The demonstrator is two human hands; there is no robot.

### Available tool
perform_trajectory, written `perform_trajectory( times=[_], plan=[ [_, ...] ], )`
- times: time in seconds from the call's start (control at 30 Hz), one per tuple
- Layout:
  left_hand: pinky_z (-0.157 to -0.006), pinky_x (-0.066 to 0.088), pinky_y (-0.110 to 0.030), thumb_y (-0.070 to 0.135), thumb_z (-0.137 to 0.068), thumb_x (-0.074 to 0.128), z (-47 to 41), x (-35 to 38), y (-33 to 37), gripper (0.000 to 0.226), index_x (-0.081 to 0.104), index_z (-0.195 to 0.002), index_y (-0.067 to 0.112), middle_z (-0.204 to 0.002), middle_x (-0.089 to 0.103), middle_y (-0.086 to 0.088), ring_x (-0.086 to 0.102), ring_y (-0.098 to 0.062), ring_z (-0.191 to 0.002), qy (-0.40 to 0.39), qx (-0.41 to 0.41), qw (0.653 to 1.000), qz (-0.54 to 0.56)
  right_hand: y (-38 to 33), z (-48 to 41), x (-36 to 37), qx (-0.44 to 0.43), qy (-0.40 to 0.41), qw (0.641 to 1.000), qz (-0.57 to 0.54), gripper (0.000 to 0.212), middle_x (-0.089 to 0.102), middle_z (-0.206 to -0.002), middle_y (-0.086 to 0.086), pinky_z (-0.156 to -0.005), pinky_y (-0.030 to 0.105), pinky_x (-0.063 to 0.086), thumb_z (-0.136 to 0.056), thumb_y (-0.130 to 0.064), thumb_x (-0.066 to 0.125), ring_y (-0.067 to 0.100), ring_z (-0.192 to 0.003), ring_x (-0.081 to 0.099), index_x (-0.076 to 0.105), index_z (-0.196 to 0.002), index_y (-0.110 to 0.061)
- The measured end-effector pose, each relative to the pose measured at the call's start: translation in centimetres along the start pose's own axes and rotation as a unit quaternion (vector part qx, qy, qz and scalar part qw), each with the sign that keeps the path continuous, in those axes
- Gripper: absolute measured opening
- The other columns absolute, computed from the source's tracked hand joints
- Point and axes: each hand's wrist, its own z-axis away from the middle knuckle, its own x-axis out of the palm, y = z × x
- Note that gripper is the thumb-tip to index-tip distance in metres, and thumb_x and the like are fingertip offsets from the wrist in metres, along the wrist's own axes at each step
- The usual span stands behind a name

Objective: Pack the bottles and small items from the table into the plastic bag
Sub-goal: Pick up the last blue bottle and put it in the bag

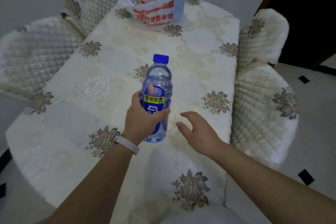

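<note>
My left hand [141, 118] grips a clear water bottle [157, 85] with a blue cap and blue label, upright over the middle of the table. My right hand [195, 129] hovers just right of the bottle's base, fingers spread and relaxed, holding nothing. At the far end of the table stands a white plastic bag [154, 12] with red print, its mouth open. Several bottles and a red-and-white carton stick up out of it.
The table [109, 71] wears a cream embroidered cloth with grey-brown flower motifs. Quilted chairs stand along the left side [32, 54], the far left [91, 0] and the right side [261, 45]. A dark doorway lies at the upper right.
</note>
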Motion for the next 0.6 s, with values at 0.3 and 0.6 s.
perform_trajectory(
  times=[0.3, 0.6],
  plan=[
    [-0.067, 0.051, -0.011, 0.013, -0.060, 0.091, 5.3, 0.4, 5.7, 0.071, 0.046, -0.114, 0.024, -0.104, 0.064, 0.012, 0.065, 0.005, -0.085, -0.074, 0.095, 0.986, 0.112, -2.7, 5.9, -3.0, 0.175, 0.065, 0.920, -0.346, 0.019, 0.064, -0.115, -0.008, -0.095, 0.033, 0.048, -0.097, -0.044, 0.047, 0.011, -0.107, 0.060, 0.061, -0.105, -0.034],
    [-0.071, 0.054, -0.019, 0.008, -0.060, 0.090, 10.7, 5.9, 10.2, 0.066, 0.048, -0.108, 0.025, -0.102, 0.068, 0.008, 0.069, -0.003, -0.087, -0.151, 0.150, 0.969, 0.124, 1.3, 11.9, -7.3, 0.217, 0.129, 0.835, -0.488, 0.037, 0.069, -0.115, 0.000, -0.087, 0.035, 0.052, -0.096, -0.048, 0.049, 0.021, -0.106, 0.065, 0.066, -0.113, -0.021]
  ],
)
